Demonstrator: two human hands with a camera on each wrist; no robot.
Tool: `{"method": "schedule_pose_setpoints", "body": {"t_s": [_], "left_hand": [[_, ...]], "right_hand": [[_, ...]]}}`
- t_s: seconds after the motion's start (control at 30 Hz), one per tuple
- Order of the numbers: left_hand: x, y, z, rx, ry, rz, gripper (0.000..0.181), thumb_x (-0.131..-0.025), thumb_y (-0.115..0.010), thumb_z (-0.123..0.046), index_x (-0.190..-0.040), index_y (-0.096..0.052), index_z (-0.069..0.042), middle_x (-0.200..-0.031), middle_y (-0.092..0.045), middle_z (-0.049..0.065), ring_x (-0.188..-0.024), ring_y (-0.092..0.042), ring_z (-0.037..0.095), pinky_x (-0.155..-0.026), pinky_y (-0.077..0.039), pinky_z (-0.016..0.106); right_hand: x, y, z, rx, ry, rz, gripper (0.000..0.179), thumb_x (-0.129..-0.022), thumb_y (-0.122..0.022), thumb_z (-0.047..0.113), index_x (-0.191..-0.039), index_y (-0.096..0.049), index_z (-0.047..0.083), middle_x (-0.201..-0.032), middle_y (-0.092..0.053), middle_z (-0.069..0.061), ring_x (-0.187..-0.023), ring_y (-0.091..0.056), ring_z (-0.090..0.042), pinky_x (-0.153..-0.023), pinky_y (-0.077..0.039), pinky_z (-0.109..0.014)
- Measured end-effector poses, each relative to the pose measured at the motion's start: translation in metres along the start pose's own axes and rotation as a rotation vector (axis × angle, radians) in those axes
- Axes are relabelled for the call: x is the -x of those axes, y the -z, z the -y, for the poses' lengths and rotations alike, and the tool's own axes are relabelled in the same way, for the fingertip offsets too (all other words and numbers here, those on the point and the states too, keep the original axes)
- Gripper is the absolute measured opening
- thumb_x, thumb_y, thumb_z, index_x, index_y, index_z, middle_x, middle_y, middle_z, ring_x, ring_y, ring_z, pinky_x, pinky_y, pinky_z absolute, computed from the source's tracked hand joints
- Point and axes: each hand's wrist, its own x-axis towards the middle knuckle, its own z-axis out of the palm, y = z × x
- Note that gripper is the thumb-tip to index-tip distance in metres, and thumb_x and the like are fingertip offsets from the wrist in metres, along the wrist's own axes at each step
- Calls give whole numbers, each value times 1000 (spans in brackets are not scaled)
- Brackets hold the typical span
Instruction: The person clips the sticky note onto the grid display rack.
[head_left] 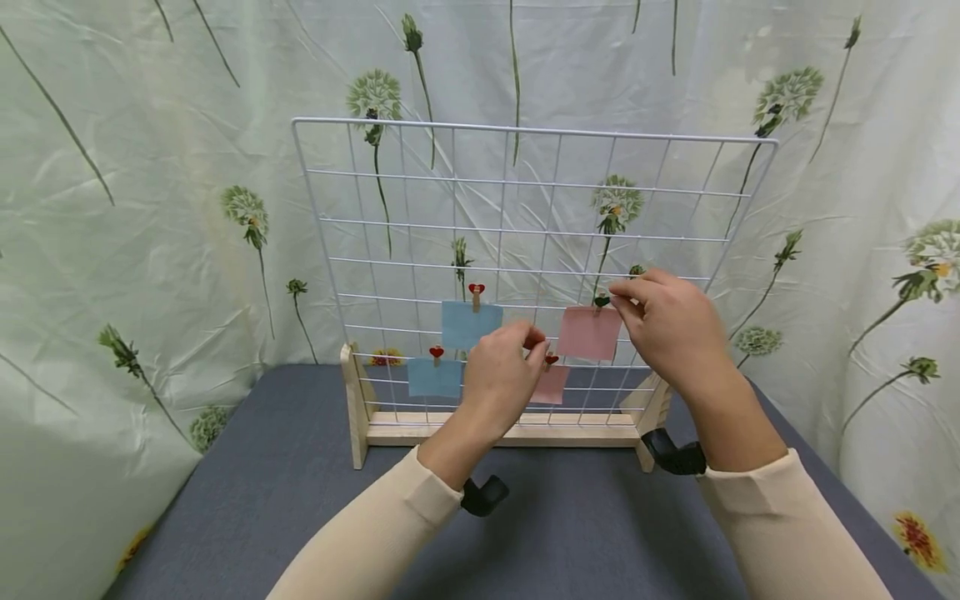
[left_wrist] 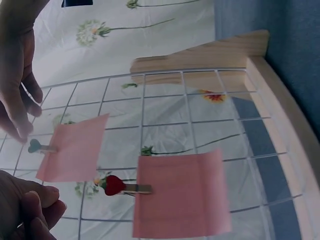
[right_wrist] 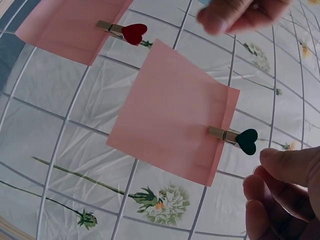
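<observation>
Two pink paper notes hang on a white wire grid (head_left: pixel 525 225). The upper note (right_wrist: pixel 167 110) is clipped at its top edge by a small wooden clothespin with a dark green heart (right_wrist: pixel 247 141). My right hand (head_left: pixel 667 325) is just beside that heart, fingertips a small gap away, fingers bent and holding nothing. The lower note (left_wrist: pixel 182 195) hangs from a clothespin with a red heart (left_wrist: pixel 115 185). In front of the grid, left of the pink notes, my left hand (head_left: pixel 504 371) has loosely curled fingers with nothing in them; it partly hides the lower note in the head view.
Two blue notes, an upper (head_left: pixel 461 323) and a lower one (head_left: pixel 431 379), hang from red-heart clothespins on the left. The grid stands in a wooden base (head_left: pixel 585 436) on a dark grey tabletop (head_left: pixel 255 500). A dandelion-print curtain (head_left: pixel 187 275) hangs behind.
</observation>
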Motion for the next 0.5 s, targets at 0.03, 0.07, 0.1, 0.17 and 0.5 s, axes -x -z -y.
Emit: {"method": "schedule_pose_setpoints", "body": {"t_s": [0.03, 0.07, 0.1, 0.17, 0.5], "left_hand": [[3, 0, 2, 3, 2, 2, 10, -100, -67, -23, -97, -73, -16, -94, -77, -2, -67, -66, 10, -54, -46, 21], [6, 0, 4, 1, 2, 1, 9, -100, -68, -23, -97, -73, -15, -94, -77, -1, -67, -65, 10, -55, -45, 21], [9, 0, 6, -3, 1, -1, 9, -99, -69, -22, -97, -73, -15, -94, -77, -1, -67, -64, 11, -55, -45, 21], [15, 0, 9, -3, 7, 1, 9, -99, -69, -22, -96, -73, -15, -94, -77, 0, -65, -62, 10, -54, -44, 20], [43, 1, 25, -14, 54, 13, 6, -95, -73, -20, -91, -71, -16, -90, -75, 0, -56, -49, 7, -49, -39, 20]], "right_hand": [[2, 0, 0, -1, -1, -11, 18, -97, -68, 11, -110, -78, 5, -93, -70, -13, -76, -64, -28, -65, -50, -45], [4, 0, 0, -2, -1, -21, 17, -97, -68, 11, -110, -78, 5, -93, -71, -13, -76, -64, -27, -65, -50, -44], [6, 0, 0, -2, 0, -28, 17, -97, -69, 11, -109, -78, 5, -93, -71, -13, -76, -65, -26, -65, -51, -44], [11, 0, 1, 2, 0, -34, 16, -96, -70, 12, -107, -79, 4, -93, -71, -13, -76, -65, -26, -64, -51, -44], [33, -7, 9, -7, 20, -48, 11, -91, -76, 14, -96, -79, 6, -86, -70, -8, -70, -66, -22, -58, -52, -40]]}}
